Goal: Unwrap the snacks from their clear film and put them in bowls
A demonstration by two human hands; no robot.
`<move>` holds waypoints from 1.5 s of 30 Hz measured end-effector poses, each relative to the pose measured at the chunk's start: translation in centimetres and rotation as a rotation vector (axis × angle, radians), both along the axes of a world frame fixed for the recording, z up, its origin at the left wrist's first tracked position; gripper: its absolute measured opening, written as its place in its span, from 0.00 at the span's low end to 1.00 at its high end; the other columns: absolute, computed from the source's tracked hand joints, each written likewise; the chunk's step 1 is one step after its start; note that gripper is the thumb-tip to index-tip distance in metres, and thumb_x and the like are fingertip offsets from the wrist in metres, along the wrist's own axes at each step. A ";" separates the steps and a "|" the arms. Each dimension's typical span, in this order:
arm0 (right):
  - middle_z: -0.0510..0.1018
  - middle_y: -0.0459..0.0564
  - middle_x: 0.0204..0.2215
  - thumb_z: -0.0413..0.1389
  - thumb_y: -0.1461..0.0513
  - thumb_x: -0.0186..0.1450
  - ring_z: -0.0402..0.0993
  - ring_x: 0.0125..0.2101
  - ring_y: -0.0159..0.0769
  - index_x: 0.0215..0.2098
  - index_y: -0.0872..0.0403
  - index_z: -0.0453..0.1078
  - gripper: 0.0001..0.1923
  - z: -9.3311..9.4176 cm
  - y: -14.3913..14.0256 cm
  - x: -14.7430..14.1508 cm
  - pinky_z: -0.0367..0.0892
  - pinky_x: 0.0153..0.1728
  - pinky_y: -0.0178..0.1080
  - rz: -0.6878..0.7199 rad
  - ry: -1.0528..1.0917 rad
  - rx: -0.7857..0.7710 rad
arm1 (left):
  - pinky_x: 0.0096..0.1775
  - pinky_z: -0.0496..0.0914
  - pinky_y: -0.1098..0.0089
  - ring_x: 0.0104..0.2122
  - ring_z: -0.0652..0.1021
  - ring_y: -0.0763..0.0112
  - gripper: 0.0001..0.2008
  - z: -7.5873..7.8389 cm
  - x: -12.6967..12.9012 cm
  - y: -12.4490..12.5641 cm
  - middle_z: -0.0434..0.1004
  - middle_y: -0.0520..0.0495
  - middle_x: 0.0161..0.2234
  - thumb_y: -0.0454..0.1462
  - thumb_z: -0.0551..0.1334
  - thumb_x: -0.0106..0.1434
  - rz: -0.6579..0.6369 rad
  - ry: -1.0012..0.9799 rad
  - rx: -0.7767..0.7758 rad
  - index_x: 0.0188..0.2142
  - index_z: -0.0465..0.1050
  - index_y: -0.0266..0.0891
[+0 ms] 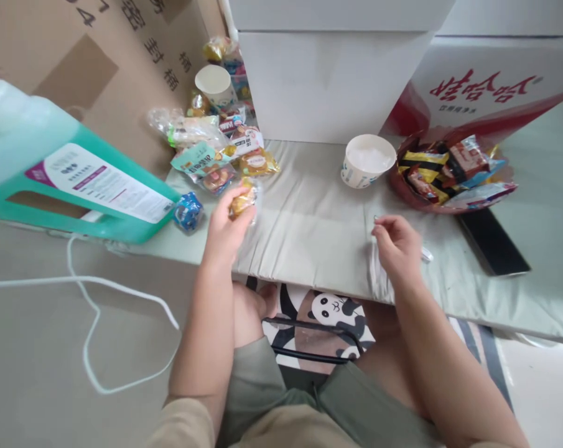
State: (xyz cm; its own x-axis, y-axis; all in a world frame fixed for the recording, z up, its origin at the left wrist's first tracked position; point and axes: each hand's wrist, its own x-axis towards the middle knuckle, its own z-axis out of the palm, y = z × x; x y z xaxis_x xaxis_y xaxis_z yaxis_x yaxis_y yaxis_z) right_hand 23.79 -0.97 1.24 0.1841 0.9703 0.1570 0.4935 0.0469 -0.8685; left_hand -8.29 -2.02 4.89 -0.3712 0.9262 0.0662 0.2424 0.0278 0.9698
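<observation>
My left hand (224,231) is closed around a small snack (244,200), yellowish-brown in a clear wrapper, just over the cloth-covered table. Near it lie a blue wrapped packet (188,212) and a heap of packaged snacks (207,163). Over the front of the table, my right hand (401,244) is pinched, thumb against fingertips; a tiny tip shows at the fingers, too small to name. Partly behind that hand lies a small white object (427,254). Farther back stands a white paper cup (361,177) with something whitish inside.
A reddish bowl (397,190) full of snack packets stands at the right, with a black phone (493,241) before it. A jug of green liquid (144,218) stands at the left. Another paper cup (214,84) and white boxes (323,87) are at the back. A white cord (88,342) hangs at the left.
</observation>
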 end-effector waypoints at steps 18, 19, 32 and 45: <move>0.84 0.51 0.37 0.48 0.54 0.73 0.79 0.35 0.38 0.49 0.51 0.79 0.19 0.5 -1.6 1.0 0.70 0.37 0.38 0.301 -0.235 0.087 | 0.28 0.72 0.78 0.30 0.77 0.77 0.17 -1.0 8.7 4.2 0.81 0.51 0.36 0.39 0.72 0.57 -0.408 -0.670 -0.455 0.46 0.77 0.40; 0.84 0.51 0.38 0.48 0.55 0.74 0.79 0.36 0.38 0.50 0.50 0.79 0.19 0.6 -1.6 0.2 0.70 0.37 0.38 0.335 -0.237 0.089 | 0.28 0.72 0.78 0.31 0.77 0.77 0.18 -0.8 8.8 4.0 0.82 0.50 0.38 0.40 0.71 0.58 -0.421 -0.653 -0.456 0.47 0.78 0.40; 0.81 0.53 0.34 0.51 0.52 0.70 0.74 0.33 0.43 0.45 0.48 0.82 0.19 -0.7 -1.2 4.2 0.63 0.32 0.41 0.076 -0.558 -0.030 | 0.27 0.73 0.74 0.30 0.80 0.71 0.12 -1.7 5.7 4.6 0.82 0.47 0.35 0.42 0.61 0.65 -0.297 -0.710 -0.414 0.42 0.78 0.39; 0.74 0.62 0.51 0.54 0.63 0.65 0.68 0.55 0.56 0.50 0.52 0.77 0.17 -1.6 -0.8 3.4 0.63 0.57 0.60 -0.035 -0.501 0.171 | 0.61 0.66 0.55 0.59 0.72 0.54 0.25 -2.7 8.0 3.2 0.71 0.42 0.57 0.39 0.71 0.56 -0.316 0.446 0.069 0.53 0.72 0.44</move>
State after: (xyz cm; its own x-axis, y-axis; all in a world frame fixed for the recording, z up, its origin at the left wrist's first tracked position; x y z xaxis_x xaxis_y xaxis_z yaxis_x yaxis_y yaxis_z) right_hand 27.22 -1.75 -0.38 0.0772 0.9176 0.3898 0.8500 0.1438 -0.5068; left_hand -0.34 1.19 2.18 0.0027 0.9759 0.2181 0.6161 -0.1734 0.7683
